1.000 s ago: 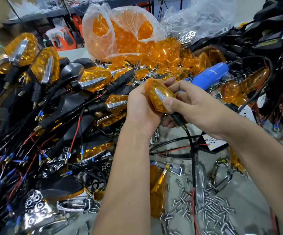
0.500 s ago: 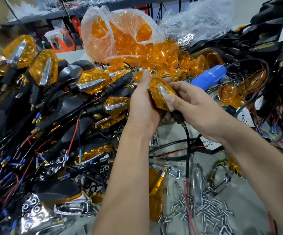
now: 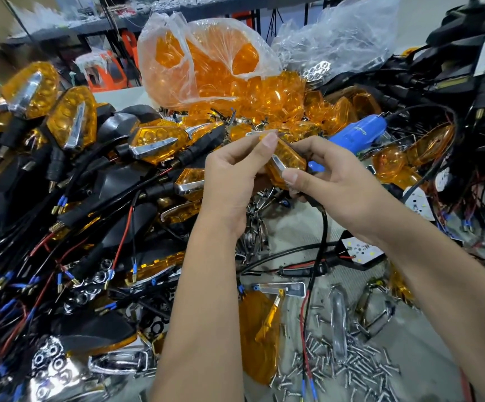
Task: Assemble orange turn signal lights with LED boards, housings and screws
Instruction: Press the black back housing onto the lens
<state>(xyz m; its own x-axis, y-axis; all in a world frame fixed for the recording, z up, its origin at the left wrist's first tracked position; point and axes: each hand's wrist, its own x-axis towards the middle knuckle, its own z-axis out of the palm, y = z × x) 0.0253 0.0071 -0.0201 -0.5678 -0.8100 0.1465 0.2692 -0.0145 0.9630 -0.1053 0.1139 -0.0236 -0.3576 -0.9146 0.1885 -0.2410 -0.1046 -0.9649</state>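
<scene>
Centre frame: both hands gripping one orange turn signal light (image 3: 286,163), left hand (image 3: 232,181) pinching its top, right hand (image 3: 334,184) its stalk end. Best squeezed evenly until lens seats flush.

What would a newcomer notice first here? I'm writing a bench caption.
Both hands, left hand and right hand, grip one orange turn signal at centre. Behind it bulges a clear bag of orange lenses. Loose screws litter the near right.
</scene>
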